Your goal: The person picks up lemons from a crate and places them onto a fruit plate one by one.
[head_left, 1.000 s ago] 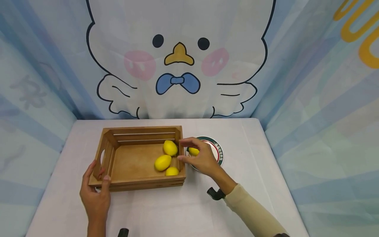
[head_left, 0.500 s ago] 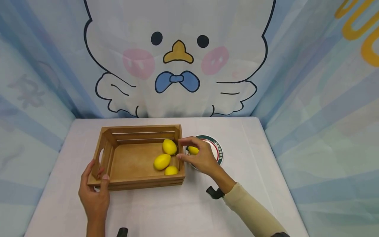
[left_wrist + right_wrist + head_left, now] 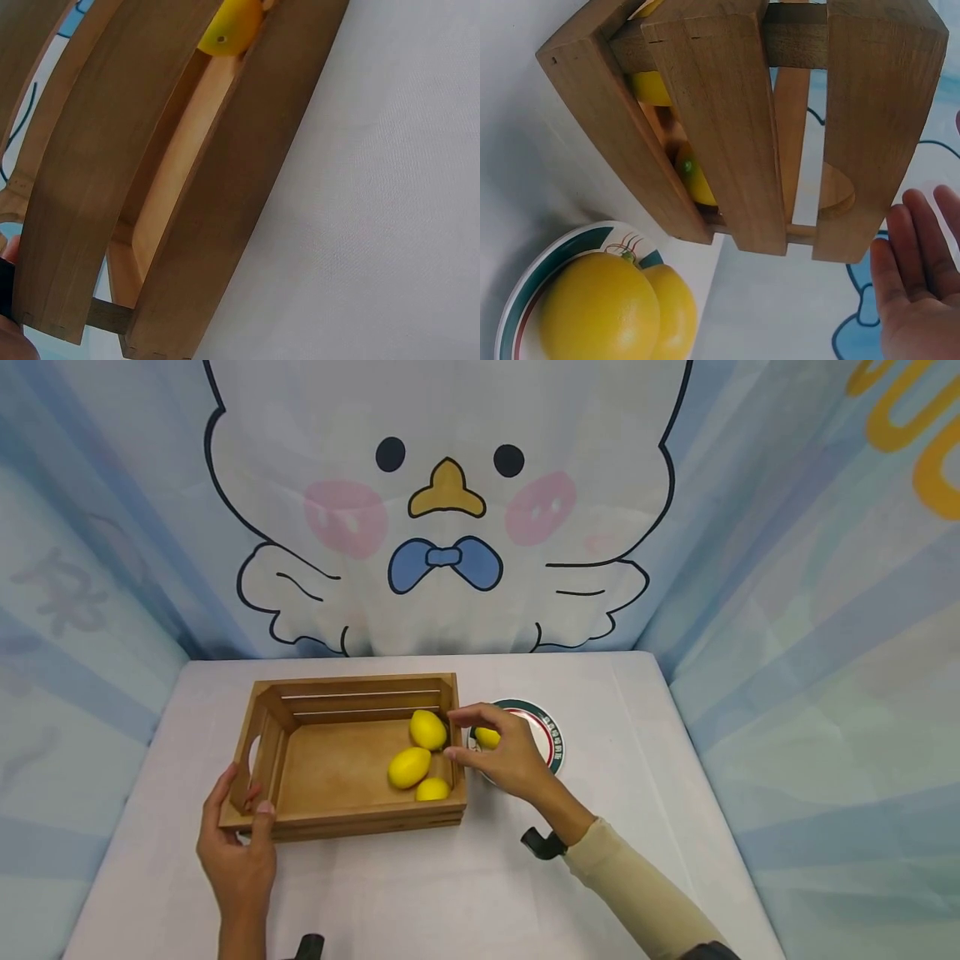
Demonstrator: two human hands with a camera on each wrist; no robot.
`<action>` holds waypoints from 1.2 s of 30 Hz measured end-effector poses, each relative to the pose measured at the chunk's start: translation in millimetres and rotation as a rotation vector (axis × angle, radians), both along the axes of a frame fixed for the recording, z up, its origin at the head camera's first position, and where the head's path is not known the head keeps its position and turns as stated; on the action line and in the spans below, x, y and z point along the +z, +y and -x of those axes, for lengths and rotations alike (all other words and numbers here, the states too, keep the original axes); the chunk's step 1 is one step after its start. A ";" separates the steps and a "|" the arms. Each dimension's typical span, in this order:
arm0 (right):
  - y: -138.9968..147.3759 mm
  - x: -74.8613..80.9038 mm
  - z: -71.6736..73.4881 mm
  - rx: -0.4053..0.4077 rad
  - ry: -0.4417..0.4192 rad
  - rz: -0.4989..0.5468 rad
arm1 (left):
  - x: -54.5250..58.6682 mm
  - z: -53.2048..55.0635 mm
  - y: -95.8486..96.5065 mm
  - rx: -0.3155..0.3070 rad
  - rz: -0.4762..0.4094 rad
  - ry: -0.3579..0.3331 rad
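Hands Steady at the Crate, Lemons Unmoved

Over the last second almost nothing changes. The printed backdrop, the white table and the wooden crate slide slightly together in the head view, which suggests head movement rather than moved things. The left hand grips the crate's left end at the near corner, thumb outside, fingertips showing inside. The right hand is at the right end, thumb and index apart, other fingers straight; whether it touches the wood cannot be told. Three lemons lie in the crate's right part: the far lemon, the middle lemon and the near lemon, partly hidden. Just right of the crate, the plate bears two yellow fruits. For the work, this stillness probably means a steady pause, the crate's contents unaltered.
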State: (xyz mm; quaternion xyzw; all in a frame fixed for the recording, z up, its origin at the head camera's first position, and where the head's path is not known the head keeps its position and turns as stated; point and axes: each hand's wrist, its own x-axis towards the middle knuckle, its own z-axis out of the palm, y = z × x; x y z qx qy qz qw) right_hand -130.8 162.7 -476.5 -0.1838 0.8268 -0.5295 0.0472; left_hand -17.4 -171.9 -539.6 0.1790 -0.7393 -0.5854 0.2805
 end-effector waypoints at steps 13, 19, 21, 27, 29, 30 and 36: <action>-2.9 -1.0 2.8 0.004 0.060 -0.021 | 2.1 0.7 1.1 -0.002 -0.002 0.006; -5.3 -1.5 2.3 0.007 0.068 -0.016 | 1.7 0.9 0.8 0.000 -0.004 0.009; -6.4 -1.6 2.1 0.019 0.075 -0.027 | 1.3 0.8 0.6 0.000 -0.003 0.008; -8.4 0.6 3.6 0.067 0.080 -0.065 | 2.0 0.5 1.1 -0.002 0.003 0.006; -8.9 2.0 4.8 0.084 0.080 -0.076 | 2.1 0.6 1.2 0.000 0.005 0.006; -9.2 2.7 5.5 0.093 0.082 -0.086 | 2.3 0.7 1.1 0.002 0.009 0.005; -12.0 9.4 9.1 0.153 0.103 -0.134 | 2.4 1.0 0.9 0.010 0.008 0.002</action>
